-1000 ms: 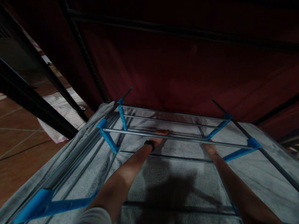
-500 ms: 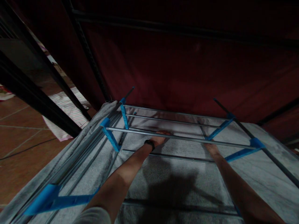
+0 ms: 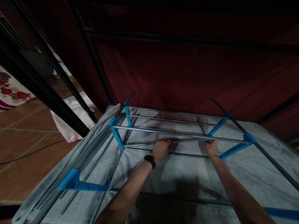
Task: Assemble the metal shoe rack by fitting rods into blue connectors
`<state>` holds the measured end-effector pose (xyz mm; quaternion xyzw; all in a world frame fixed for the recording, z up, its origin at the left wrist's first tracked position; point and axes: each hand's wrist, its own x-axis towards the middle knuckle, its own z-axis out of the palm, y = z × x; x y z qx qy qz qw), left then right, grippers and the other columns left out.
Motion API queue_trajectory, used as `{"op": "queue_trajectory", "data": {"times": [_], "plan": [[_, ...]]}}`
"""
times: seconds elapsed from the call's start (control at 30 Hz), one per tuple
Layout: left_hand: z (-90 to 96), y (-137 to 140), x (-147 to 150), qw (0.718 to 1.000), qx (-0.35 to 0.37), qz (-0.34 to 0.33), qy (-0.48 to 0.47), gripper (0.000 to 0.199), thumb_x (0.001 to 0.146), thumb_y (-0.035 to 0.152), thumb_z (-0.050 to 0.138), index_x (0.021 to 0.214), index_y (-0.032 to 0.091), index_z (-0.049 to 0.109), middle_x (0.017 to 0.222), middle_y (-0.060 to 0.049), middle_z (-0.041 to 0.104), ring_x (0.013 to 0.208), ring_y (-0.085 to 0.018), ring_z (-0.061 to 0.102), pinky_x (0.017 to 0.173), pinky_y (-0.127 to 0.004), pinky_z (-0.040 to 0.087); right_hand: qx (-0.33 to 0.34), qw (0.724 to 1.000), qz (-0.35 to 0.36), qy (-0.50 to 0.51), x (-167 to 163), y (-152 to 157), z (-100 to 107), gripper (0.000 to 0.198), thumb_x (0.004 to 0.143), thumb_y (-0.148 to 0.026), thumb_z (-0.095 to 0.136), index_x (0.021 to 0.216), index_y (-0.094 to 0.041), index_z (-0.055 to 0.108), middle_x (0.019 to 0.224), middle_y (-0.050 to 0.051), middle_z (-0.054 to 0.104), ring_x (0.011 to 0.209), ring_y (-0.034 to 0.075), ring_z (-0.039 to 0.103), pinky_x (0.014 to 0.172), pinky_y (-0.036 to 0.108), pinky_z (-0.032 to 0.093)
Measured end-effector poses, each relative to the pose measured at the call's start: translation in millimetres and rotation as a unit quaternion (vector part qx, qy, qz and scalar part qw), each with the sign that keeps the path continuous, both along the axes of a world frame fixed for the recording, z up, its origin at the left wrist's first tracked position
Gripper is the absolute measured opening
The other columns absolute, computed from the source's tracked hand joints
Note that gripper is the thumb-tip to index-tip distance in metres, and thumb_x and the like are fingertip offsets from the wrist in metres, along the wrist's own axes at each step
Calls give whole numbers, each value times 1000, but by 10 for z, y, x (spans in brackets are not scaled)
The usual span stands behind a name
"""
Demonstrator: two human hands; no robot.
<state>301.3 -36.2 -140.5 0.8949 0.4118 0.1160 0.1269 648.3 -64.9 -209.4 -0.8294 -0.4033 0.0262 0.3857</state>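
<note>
A metal tube [image 3: 188,141] lies across the rack frame, low between its sides. My left hand [image 3: 161,147], with a dark watch at the wrist, is closed round this tube left of its middle. Near the tube's right end, my right hand [image 3: 212,148] is closed on it, beside a blue plastic bracket [image 3: 219,126]. The tube's left end meets the lower end of another blue bracket [image 3: 118,135]; whether it is seated there I cannot tell. A crossbar [image 3: 149,131] runs just beyond my hands, and a loose-looking tube [image 3: 187,154] lies nearer me.
The frame lies on a grey blanket [image 3: 177,169]. Several spare tubes [image 3: 90,158] lie along its left side, by another blue bracket [image 3: 81,185]. Dark red cloth [image 3: 177,77] hangs behind, with black metal posts [image 3: 56,102] at left. A striped cloth [image 3: 66,119] lies on the tiled floor.
The tube's left end has swung toward me, from the far left bracket to the near left one. My left hand moved nearer with it; my right hand stays at the right end.
</note>
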Motion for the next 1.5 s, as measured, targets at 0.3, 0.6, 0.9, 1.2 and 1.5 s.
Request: {"op": "queue_trajectory", "data": {"times": [0.3,0.6,0.9,1.2,1.5], "plan": [[-3,-831,-429,995,-91,29,-37,37,99,29,39,128,24,62,116,-12,72,104,-25,68,91,-38,52,-18,948,144,-283,-452,-949,45,42,85,-24,42,125,-20,56,136,13,54,136,35,37,114,61,22],[-117,-1245,-649,991,-128,31,-2,36,98,30,42,128,26,62,122,-5,71,112,-23,65,97,-36,48,-114,917,217,-314,-962,-1470,-55,38,88,-14,42,115,-15,67,126,15,65,120,28,57,116,55,25],[-283,-1484,-522,986,-156,-18,-63,33,99,33,43,122,25,65,122,-5,69,114,-20,63,100,-34,47,-82,936,265,-215,-870,-1893,-282,45,83,-12,42,118,-22,67,126,8,67,122,23,59,115,50,32],[-212,-557,-1046,945,15,274,-178,31,92,19,41,108,15,67,110,-14,67,105,-23,63,95,-35,49,-33,973,222,-47,-598,-1584,-284,56,79,-19,38,133,-17,55,136,13,57,129,23,54,112,41,42],[-146,530,-1385,881,14,472,35,48,82,27,49,117,-5,54,115,-30,56,107,-37,56,84,-45,45,-82,990,70,-88,-610,-540,106,65,81,-13,39,144,3,37,147,25,41,140,30,38,116,43,35]]}}
